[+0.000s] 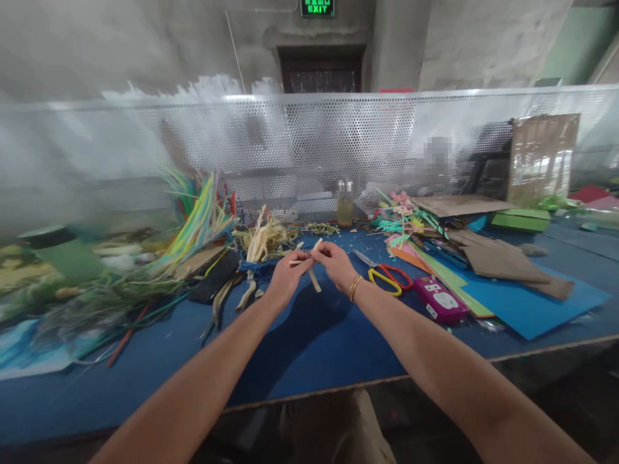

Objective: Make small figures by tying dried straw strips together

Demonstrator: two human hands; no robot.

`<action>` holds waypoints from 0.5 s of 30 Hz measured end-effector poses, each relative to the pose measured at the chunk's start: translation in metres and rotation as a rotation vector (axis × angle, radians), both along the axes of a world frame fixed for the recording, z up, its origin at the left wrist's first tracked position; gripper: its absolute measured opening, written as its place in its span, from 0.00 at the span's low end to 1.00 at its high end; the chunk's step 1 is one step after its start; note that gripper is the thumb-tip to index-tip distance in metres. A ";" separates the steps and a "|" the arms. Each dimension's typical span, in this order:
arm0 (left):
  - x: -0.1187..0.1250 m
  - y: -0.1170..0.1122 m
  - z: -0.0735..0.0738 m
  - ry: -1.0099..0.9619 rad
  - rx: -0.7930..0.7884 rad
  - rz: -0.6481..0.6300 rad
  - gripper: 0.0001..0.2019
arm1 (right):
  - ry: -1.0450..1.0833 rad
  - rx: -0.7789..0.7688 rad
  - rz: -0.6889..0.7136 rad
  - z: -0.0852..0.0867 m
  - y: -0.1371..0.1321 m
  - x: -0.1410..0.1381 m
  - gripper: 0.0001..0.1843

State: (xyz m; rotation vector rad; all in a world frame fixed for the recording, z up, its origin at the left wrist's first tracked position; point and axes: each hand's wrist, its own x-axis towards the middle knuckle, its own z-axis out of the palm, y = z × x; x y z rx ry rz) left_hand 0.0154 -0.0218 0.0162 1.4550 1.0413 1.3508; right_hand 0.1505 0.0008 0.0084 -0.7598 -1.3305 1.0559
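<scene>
cream strip (314, 281) slants lengthwise toward the body between left hand (289, 274) and right hand (337, 263), both pinched nearly closed, apparently gripping it.

Dim, greyish indoor light, with a green glow from an exit sign (318, 8) at the top. Whitish glare streaks the perforated metal panel (309, 129) and the clear plastic over a cardboard sheet (544, 154). A soft, dark shadow lies on the blue table (372, 354) below the left hand (289, 274) and right hand (336, 261). The far left is smeared, its green container (70, 261) blurred; wide-angle stretching distorts the edges. A small patch (438, 153) is pixelated.
</scene>
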 end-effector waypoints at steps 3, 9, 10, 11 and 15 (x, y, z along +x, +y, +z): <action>0.003 0.002 -0.001 -0.046 -0.028 0.003 0.09 | -0.023 0.010 -0.036 -0.003 0.000 -0.005 0.09; 0.009 0.000 0.000 -0.105 -0.081 -0.039 0.10 | 0.015 0.008 -0.089 -0.004 -0.001 -0.006 0.08; 0.009 -0.001 0.001 -0.103 -0.087 -0.047 0.10 | 0.013 0.006 -0.099 -0.003 -0.001 -0.005 0.09; 0.008 -0.002 0.002 -0.096 -0.096 -0.056 0.10 | 0.013 0.007 -0.107 -0.002 -0.001 -0.004 0.09; 0.002 -0.005 0.003 -0.109 -0.148 -0.166 0.12 | 0.010 0.002 -0.075 0.003 0.002 0.004 0.10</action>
